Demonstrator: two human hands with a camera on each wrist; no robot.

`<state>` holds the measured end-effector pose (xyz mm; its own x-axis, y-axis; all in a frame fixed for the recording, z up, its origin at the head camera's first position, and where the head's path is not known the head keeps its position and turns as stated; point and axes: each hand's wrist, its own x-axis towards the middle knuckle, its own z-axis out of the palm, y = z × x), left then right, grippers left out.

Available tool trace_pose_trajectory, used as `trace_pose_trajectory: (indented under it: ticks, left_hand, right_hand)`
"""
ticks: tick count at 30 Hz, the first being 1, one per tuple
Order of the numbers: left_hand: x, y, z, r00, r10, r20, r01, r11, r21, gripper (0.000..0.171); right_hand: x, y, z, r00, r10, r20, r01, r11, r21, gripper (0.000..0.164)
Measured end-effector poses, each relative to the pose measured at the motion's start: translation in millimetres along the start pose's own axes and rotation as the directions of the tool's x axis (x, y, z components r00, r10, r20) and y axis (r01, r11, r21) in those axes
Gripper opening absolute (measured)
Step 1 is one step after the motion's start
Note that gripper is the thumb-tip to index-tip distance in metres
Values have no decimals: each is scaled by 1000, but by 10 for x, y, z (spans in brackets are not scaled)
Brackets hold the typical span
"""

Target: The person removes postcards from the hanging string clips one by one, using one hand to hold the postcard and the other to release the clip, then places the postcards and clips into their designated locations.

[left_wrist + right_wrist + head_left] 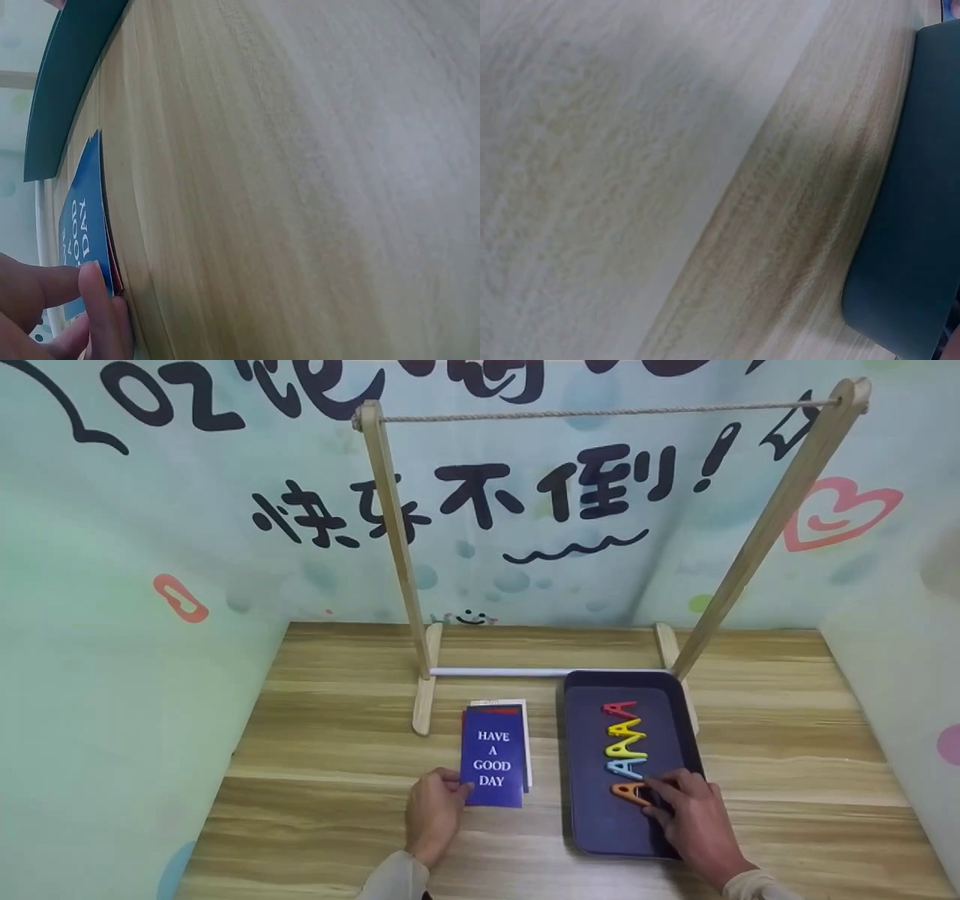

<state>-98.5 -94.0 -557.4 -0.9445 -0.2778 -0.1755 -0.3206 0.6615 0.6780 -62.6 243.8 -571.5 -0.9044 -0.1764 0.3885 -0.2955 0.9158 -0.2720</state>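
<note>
A blue card (493, 769) printed "HAVE A GOOD DAY" lies on top of a small stack of cards. My left hand (436, 814) pinches its lower left edge, and the left wrist view shows the thumb and fingers at the corner of the card (91, 217). Inside a dark tray (585, 825), my right hand (694, 817) pinches the legs of an orange clothespin (628, 793) between thumb and fingers. Above that lie a light blue clothespin (624, 768), yellow clothespins (624, 746) and a red one (619, 709) in a column.
Behind the cards and tray stands a wooden frame (765, 536) with a rope (600, 414) strung across its top and a white bar (499, 672) low down. Printed cloth walls (135, 697) border the wooden tabletop (322, 780). The tray wall (907, 225) fills the right wrist view's right side.
</note>
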Motion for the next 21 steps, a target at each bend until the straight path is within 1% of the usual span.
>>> trace_pose_trajectory:
  ticks: [5,8,10,13,17,18,21]
  left_hand:
    - [-8,-27,13,1000,5,-1,-5,1000,-1,19]
    - [-8,-37,7,1000,19,7,-19,1000,0,19]
    - [-7,-40,-8,999,39,21,-39,999,1,20]
    - [0,-62,-49,995,78,62,-78,997,2,21]
    - [4,-109,-137,982,135,134,-136,991,1,21]
    - [7,-120,-164,976,150,157,-152,988,-1,21]
    - [29,-141,-262,951,214,225,-216,976,-13,19]
  right_hand:
    - [-1,1,10,1000,8,-2,-8,1000,2,41]
    - [8,2,15,1000,16,-6,-16,1000,13,43]
    - [17,6,17,1000,21,-5,-21,1000,22,45]
    - [23,7,17,1000,31,-2,-31,999,37,48]
    - [22,-3,5,998,55,23,-56,997,48,49]
    - [27,1,-6,998,57,24,-58,997,56,48]
    - [61,44,-70,998,65,-2,-65,994,90,46]
